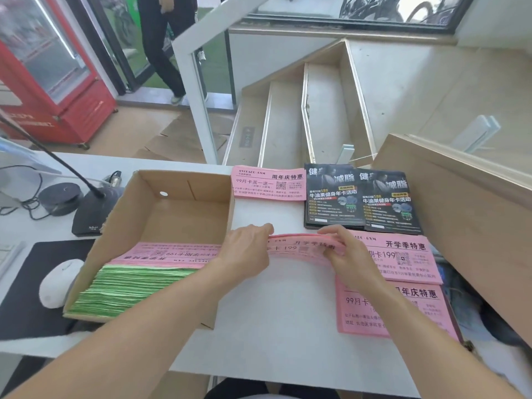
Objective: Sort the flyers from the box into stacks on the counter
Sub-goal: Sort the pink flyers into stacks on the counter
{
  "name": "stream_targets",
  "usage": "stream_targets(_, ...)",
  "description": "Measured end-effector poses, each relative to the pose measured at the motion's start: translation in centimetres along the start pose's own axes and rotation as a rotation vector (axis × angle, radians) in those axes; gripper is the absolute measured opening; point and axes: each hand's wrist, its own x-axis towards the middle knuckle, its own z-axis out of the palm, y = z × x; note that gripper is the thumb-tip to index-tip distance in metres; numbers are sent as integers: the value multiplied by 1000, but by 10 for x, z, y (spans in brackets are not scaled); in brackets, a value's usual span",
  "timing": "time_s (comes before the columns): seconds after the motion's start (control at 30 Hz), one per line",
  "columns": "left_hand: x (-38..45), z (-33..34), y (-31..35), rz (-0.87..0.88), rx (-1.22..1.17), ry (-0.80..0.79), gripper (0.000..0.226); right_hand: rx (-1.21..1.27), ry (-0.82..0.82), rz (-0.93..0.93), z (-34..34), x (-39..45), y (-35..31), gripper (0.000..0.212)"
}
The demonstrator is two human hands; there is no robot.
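Your left hand and your right hand share one bundle of pink flyers, held above the white counter just right of the cardboard box. Your left hand's fingers curl over the bundle's left end, right at the box's right wall; your right hand pinches the other end, thumb on top and fingers tucked beneath (the bundle bows upward a little between them).

Inside the box, a thick stack of green flyers fills the near part, with more pink flyers lying across its far edge, printed upside down from where you stand. The far half of the box shows bare cardboard floor.

On the counter, you have a pink stack at the far edge just beyond the box's right corner, and two dark flyer stacks side by side to its right, the right one overlapping the left. Nearer you, on the right, one pink stack lies partly under your right hand, and another pink stack sits just in front of it, under your forearm.

Left of the box sit a white mouse on a black mat, and a microphone base.
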Motion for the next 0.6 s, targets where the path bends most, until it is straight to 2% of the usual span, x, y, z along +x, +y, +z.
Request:
stream_targets(0.07,0,-6,1,-3,-6,2,35,32,17,55,-1,2,-4,25)
stream_targets(0.13,4,-8,2,-1,6,-10,33,15,26,90,-2,7,-8,26)
stream_targets(0.3,30,1,3,-4,47,-76,63,-265,-10,127,9,27,-8,37)
stream_targets(0.43,43,11,4,26,154,-78,63,-541,45,42,21,33,-5,50)
stream_targets(0.47,44,15,3,53,172,-102,70,-642,64,7,23,33,-4,55)
stream_targets(0.53,42,21,1,116,183,-239,101,-811,109,-58,24,32,-2,64)
stream_targets(0.6,38,26,0,155,259,-379,131,-872,81,-106,20,28,-1,67)
